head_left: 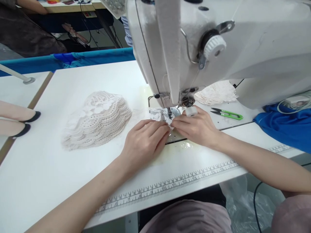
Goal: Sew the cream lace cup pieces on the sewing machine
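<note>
A strip of white lace (156, 115) lies under the presser foot (169, 113) of a white sewing machine (255, 42). In front of the foot, my left hand (145, 137) holds the near edge of the lace, its fingers pressed together. My right hand (199, 127) pinches the same edge from the other side, close to my left fingertips. The gripped edge is partly hidden by my fingers. Left of the machine is a thick fanned pile of lace pieces (104, 119). Another lace pile (216, 93) sits behind my right hand, beyond green-handled thread snips (229, 114).
A printed ruler (170, 187) runs along the table's front edge. Blue cloth (284, 124) with a coiled cable (295, 100) lies at right. Two pale rounded shapes with black bands (17, 119) jut in from the left. Another person (26, 32) is across the table.
</note>
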Motion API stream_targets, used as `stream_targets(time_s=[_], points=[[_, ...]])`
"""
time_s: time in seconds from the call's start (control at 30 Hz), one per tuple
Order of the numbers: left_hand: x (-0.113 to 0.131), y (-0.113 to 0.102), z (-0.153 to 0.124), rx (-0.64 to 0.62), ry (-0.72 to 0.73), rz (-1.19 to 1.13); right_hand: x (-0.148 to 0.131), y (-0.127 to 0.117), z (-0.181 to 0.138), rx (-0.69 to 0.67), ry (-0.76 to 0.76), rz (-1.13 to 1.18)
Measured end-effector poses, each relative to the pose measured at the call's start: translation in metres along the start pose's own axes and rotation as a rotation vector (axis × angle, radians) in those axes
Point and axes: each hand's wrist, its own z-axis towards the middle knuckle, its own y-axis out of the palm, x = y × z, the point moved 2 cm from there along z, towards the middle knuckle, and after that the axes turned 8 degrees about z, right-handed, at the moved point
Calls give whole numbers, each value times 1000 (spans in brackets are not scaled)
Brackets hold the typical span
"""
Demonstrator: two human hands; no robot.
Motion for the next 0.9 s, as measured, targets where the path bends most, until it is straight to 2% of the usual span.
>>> stream_targets(time_s=[0.1, 0.2, 0.3, 0.4, 0.5, 0.57, 0.7, 0.8, 0.9], points=[[-5, 3, 8, -152, -165, -6, 7, 4, -1, 69, 131, 71], [-9, 9, 17, -275, -230, -7, 12, 5, 0, 88, 293, 120], [-12, 14, 26, -304, -283, -39, 13, 5, 2, 71, 386, 159], [-14, 18, 30, -272, -350, -45, 13, 4, 3, 89, 398, 158], [-16, 18, 29, -206, -322, -28, 12, 3, 2, 107, 371, 146], [-16, 15, 25, -176, -200, 2, 10, 1, -1, 111, 308, 172], [-7, 6, 10, -103, 45, 146, -2, -3, -7, 51, 67, 108], [2, 2, -2, -79, 94, 211, -11, -6, -11, 16, -53, -16], [4, 2, -9, -124, 104, 183, -17, -8, -12, -34, -79, -31]])
